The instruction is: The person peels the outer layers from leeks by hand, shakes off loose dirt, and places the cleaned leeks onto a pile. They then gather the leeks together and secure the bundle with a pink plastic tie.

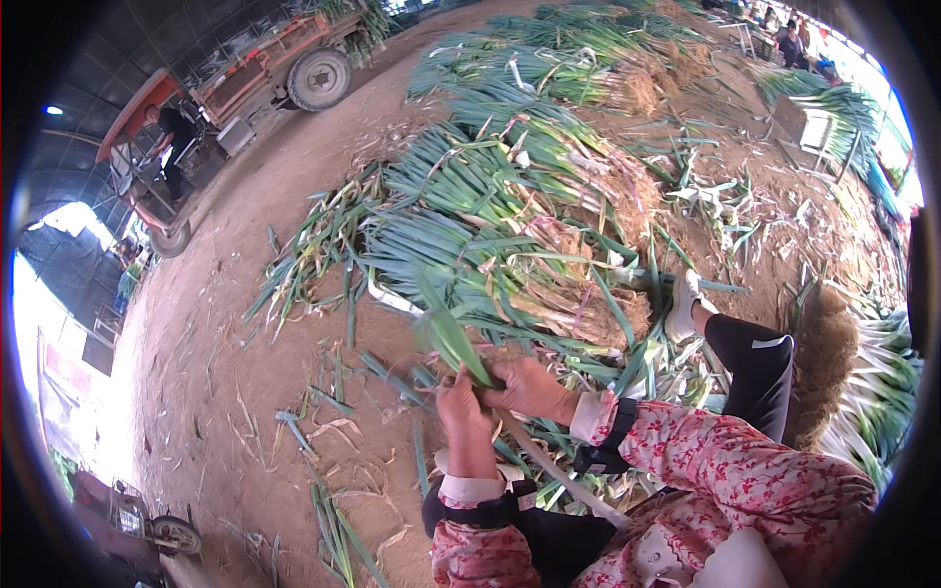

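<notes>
My left hand [463, 404] and my right hand [532, 386] are close together, both closed on one long green onion [453, 341]. Its broad green leaves stick out beyond my fingers, slightly blurred at the tips. The pale stalk runs back from my hands toward my lap. Just past my hands lies a pile of tied green onions [431, 257], leaves toward the left and brown roots [608, 312] toward the right. Loose cut leaves [392, 377] are scattered on the ground beside my left hand.
More green onions [877, 392] lie at the right, by my bent leg [750, 367]. Farther bundles [549, 64] stretch away behind the pile. A red cargo vehicle [265, 83] with a person [174, 142] seated on it stands far left. A parked two-wheeler [132, 524] is at lower left.
</notes>
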